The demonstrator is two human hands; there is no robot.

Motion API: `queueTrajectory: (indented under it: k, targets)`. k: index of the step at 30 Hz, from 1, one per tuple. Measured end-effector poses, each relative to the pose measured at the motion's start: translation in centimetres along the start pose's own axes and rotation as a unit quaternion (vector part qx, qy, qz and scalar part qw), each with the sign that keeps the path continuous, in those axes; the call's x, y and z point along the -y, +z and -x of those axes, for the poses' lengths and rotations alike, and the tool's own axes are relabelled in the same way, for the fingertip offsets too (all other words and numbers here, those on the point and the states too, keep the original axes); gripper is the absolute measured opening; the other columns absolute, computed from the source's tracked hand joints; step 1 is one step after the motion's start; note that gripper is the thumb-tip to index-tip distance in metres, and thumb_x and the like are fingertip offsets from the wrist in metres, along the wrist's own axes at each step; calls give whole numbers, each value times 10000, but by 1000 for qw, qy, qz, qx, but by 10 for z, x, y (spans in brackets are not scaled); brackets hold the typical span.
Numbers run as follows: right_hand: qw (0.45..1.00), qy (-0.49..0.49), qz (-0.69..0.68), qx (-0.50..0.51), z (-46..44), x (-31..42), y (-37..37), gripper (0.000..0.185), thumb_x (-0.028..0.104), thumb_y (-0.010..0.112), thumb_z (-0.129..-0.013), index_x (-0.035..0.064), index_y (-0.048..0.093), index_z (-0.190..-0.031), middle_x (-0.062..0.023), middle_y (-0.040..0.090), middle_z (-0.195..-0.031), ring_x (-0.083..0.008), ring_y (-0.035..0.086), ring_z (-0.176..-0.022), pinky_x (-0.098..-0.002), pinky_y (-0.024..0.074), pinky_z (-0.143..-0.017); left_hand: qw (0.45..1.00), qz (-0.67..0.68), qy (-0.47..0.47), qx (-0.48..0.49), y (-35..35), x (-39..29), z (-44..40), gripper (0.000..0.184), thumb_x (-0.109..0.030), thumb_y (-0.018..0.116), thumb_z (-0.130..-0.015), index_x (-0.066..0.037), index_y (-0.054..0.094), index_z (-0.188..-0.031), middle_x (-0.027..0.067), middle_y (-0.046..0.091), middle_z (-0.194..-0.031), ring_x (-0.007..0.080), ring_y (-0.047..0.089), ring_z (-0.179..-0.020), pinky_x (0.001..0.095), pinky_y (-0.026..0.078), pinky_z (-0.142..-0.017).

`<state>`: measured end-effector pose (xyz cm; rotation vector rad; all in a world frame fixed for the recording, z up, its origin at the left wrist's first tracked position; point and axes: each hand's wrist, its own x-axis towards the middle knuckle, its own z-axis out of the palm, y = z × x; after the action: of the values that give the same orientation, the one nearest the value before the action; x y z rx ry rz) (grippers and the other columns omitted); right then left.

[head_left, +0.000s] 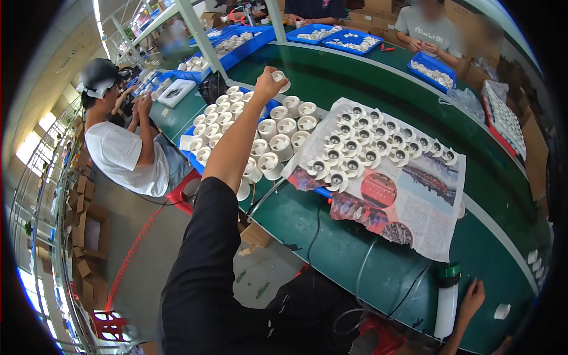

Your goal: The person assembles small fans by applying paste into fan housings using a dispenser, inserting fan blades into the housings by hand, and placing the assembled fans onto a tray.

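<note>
My left hand (267, 86) is stretched far forward, its fingers closed around a white round plastic cup (278, 76). It is above the far side of many white cylindrical cups (286, 126) standing in rows. My right hand (472, 297) rests on the green table at the lower right, fingers loosely bent and nothing visible in them. Close beside it lies a white tube with a dark green cap (448, 302). Small white parts with dark round centres (351, 146) stand in groups on a newspaper sheet (426, 219).
A green conveyor belt (378, 83) runs behind the table, with blue trays of white parts (354, 41) beyond it. A person in a white shirt (127, 151) sits at the left; others work across. Cables and a hose (362, 266) cross the table. One white piece (502, 312) lies far right.
</note>
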<state>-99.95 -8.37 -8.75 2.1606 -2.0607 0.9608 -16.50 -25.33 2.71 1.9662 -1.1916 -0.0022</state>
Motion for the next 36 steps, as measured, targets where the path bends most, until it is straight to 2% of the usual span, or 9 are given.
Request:
queueTrajectory:
  k: [13,20,24,25,28,30,32,34,36]
  targets:
    - [999,36,4,10,-1,-4,3,362,117,536,-981,-35,355,-707,-113,287,-590,-161,261,-550,-360,254,-493,967,-175,12,183,42,22,-11,505,-524,567,-894,-76,696,-1087,201,679,-1128,377,626,-1097,427,478,-959]
    - [1000,22,7,4,-2,3,-2,342,124,543,-977,-44,403,-714,-114,321,-581,-165,295,-533,-364,267,-487,959,-160,32,233,43,32,-18,462,-457,484,-969,-62,688,-1095,227,661,-1136,395,618,-1088,449,480,-941]
    - [999,36,-1,1,-1,3,-1,304,144,573,-958,-26,475,-727,-114,378,-583,-184,349,-538,-364,310,-497,932,-192,287,108,38,70,-32,330,-283,448,-986,-95,662,-1154,179,671,-1088,381,627,-1001,475,491,-855]
    - [998,55,2,5,0,14,-6,300,152,582,-949,-24,488,-726,-129,416,-581,-189,362,-532,-368,323,-496,858,-247,450,7,40,95,-45,292,-219,459,-978,-107,663,-1154,153,670,-1103,339,632,-988,445,493,-841]
    - [998,57,25,-1,-2,44,-18,295,231,596,-902,8,537,-718,-199,539,-643,-368,530,-573,-447,399,-534,936,-244,249,48,0,36,-20,303,-266,487,-997,-73,657,-1157,125,675,-1097,284,639,-955,380,500,-807]
    - [998,45,35,11,-2,43,-19,309,252,597,-892,21,554,-692,-185,560,-651,-377,564,-605,-466,433,-558,969,33,232,75,-43,-5,37,292,-247,485,-1019,-2,626,-1092,85,651,-960,185,603,-872,324,473,-818]
    - [999,32,38,14,-1,36,-17,308,259,587,-880,35,576,-669,-174,596,-654,-377,592,-619,-473,474,-584,966,65,225,113,-75,-40,117,276,-228,476,-1026,22,591,-1050,56,613,-897,159,563,-835,290,451,-795]
    - [996,44,65,37,-3,37,-17,299,269,574,-884,51,605,-681,-160,618,-657,-371,611,-620,-477,491,-589,975,-2,221,29,-84,-64,216,387,-244,463,-1028,24,595,-782,64,587,-744,167,541,-733,301,424,-698]
    - [997,16,71,18,-1,32,-13,306,285,559,-893,67,628,-691,-149,635,-666,-365,629,-636,-479,504,-591,959,124,182,180,-79,-90,307,479,-240,434,-1034,-7,507,-622,79,524,-580,155,484,-565,294,373,-565]
